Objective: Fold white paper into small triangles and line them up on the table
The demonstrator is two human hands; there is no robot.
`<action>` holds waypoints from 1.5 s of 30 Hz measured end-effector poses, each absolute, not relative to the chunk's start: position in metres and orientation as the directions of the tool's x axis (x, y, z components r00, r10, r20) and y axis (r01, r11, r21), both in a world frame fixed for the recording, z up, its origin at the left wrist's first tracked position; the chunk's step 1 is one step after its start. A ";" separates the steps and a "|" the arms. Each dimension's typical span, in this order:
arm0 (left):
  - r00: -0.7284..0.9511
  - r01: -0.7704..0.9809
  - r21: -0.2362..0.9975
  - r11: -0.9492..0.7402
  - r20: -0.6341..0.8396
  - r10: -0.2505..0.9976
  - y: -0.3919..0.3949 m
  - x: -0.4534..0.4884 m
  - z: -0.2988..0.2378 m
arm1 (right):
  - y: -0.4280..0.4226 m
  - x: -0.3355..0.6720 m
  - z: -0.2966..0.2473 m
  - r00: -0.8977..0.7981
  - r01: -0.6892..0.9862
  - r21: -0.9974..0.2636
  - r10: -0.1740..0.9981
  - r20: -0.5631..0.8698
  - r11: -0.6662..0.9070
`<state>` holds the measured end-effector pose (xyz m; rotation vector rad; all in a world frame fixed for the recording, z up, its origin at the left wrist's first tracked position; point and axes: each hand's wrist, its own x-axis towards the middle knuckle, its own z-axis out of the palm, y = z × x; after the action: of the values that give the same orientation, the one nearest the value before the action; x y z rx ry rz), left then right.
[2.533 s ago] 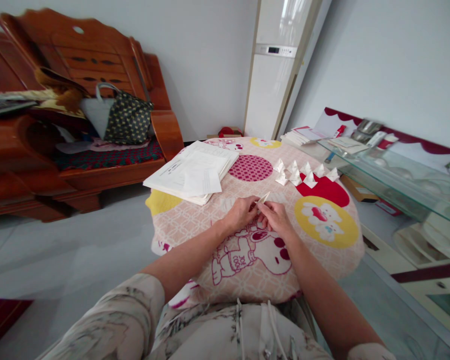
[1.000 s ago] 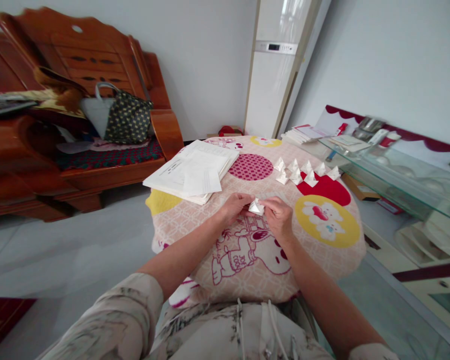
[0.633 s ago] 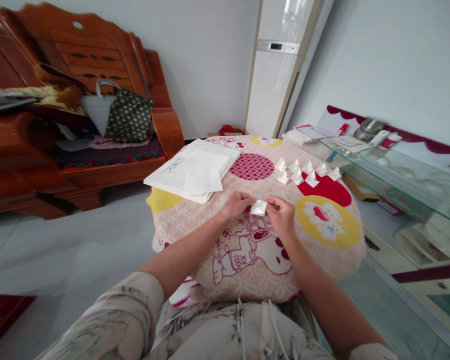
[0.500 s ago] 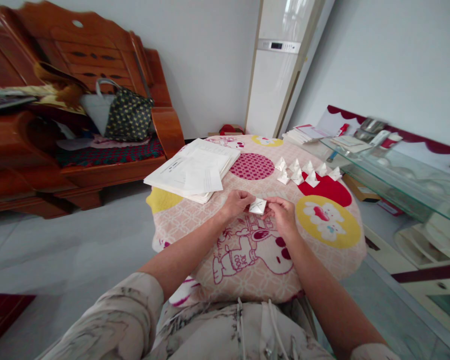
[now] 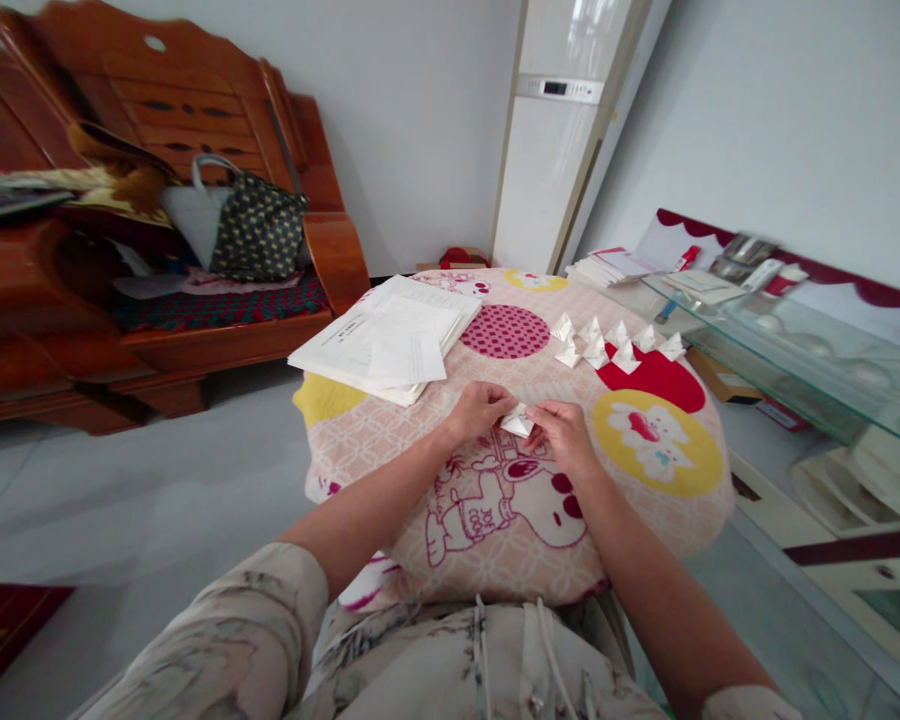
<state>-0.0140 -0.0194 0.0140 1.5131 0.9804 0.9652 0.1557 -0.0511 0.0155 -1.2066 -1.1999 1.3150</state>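
Observation:
Between my two hands, over the near part of the cloth-covered table (image 5: 435,440), is a small folded piece of white paper (image 5: 517,424). My left hand (image 5: 481,408) pinches its left side, and my right hand (image 5: 562,430) grips its right side. The paper's middle stands up in a low peak. Beyond my right hand, several folded paper pieces (image 5: 595,350) with pointed tops stand in two rows. A stack of printed white sheets (image 5: 367,340) lies at the table's left, with a smaller loose slip (image 5: 412,352) on top.
Right of the table is a glass shelf (image 5: 810,345) with metal bowls (image 5: 742,255) and other items. More papers (image 5: 607,268) lie near the table's far right edge. A wooden sofa (image 5: 195,130) with bags (image 5: 259,230) on it stands at the left.
The folded paper in my hands was flat-topped with print showing and now rises into a peak. My fingers have moved slightly closer together around it.

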 end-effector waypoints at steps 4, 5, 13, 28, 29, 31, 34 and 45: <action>0.401 -0.064 0.994 0.091 -0.058 0.914 -0.020 -0.014 0.015 | -0.052 0.156 0.017 -0.013 -0.023 -1.000 1.000 -0.004 -0.004; 0.416 -0.058 0.990 0.127 -0.092 0.905 -0.021 -0.014 0.016 | -0.052 0.157 0.016 -0.007 -0.021 -1.000 1.000 0.006 0.006; 0.428 0.005 0.987 0.160 -0.146 0.892 -0.023 -0.013 0.017 | -0.051 0.156 0.016 -0.028 -0.030 -1.000 1.000 -0.005 -0.006; 0.365 -0.012 1.000 -0.017 0.020 0.931 -0.018 -0.016 0.013 | -0.056 0.156 0.020 -0.214 0.009 -0.993 0.970 -0.116 -0.117; 0.369 -0.006 1.000 -0.014 0.016 0.929 -0.018 -0.016 0.012 | -0.056 0.156 0.020 -0.219 0.016 -0.993 0.969 -0.115 -0.114; 0.362 0.010 1.000 -0.022 0.017 0.932 -0.017 -0.015 0.011 | -0.057 0.156 0.021 -0.231 0.025 -0.993 0.966 -0.116 -0.114; 0.329 0.020 0.998 -0.056 0.046 0.943 -0.016 -0.016 0.011 | -0.058 0.156 0.022 -0.265 0.029 -0.990 0.954 -0.139 -0.136; 0.302 -0.094 0.994 -0.049 0.075 0.950 -0.017 -0.014 0.012 | -0.058 0.156 0.022 -0.288 0.013 -0.997 0.955 -0.076 -0.076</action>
<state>-0.0142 -0.0173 0.0125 1.3228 0.8871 1.0606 0.1562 -0.0584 0.0222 -1.1150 -1.3853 1.4811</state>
